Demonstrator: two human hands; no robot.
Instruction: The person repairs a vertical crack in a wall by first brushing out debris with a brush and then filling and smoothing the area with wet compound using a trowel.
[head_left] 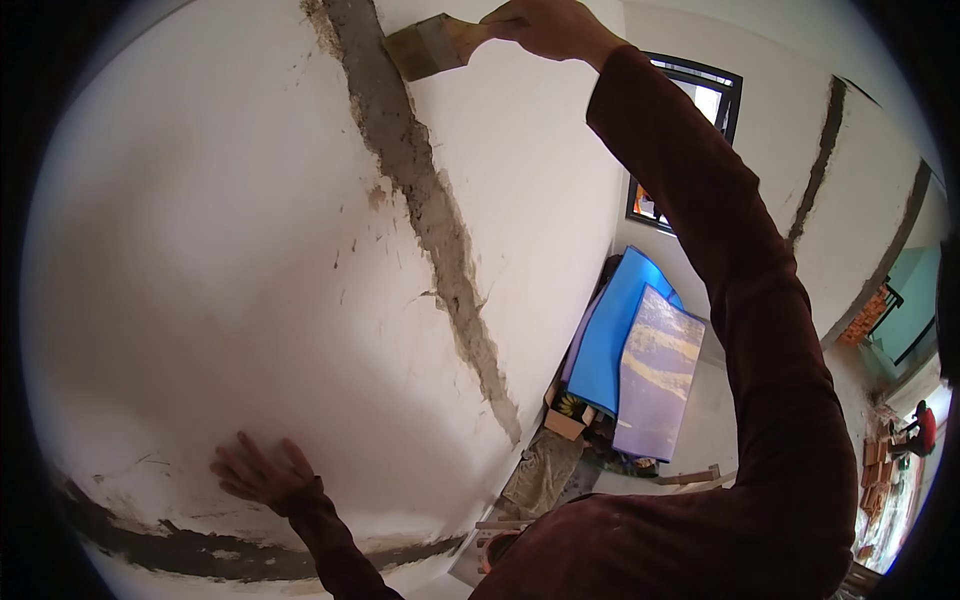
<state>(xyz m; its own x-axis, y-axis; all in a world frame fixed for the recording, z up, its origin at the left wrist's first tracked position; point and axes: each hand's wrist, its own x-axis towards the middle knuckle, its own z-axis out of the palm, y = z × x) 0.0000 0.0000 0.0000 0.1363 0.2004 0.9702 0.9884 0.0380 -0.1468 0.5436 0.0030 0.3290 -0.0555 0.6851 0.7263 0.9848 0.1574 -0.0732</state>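
High up, my right hand (555,25) is closed round the wooden handle of a flat paintbrush (425,48). The brush's bristles touch or nearly touch the right edge of a rough grey mortar strip (432,215) that runs down the white wall (230,270). Low on the left, my left hand (262,475) lies flat against the white wall with its fingers spread, holding nothing. Beneath that hand a second dark grey strip (200,553) crosses the wall.
Blue and purple mats or boards (660,375) lean in the corner beside a cardboard box (567,420) and a crumpled sack (540,475). A black-framed window (735,105) is behind my right arm. At the far right, a person in red (925,430) is near stacked bricks (877,470).
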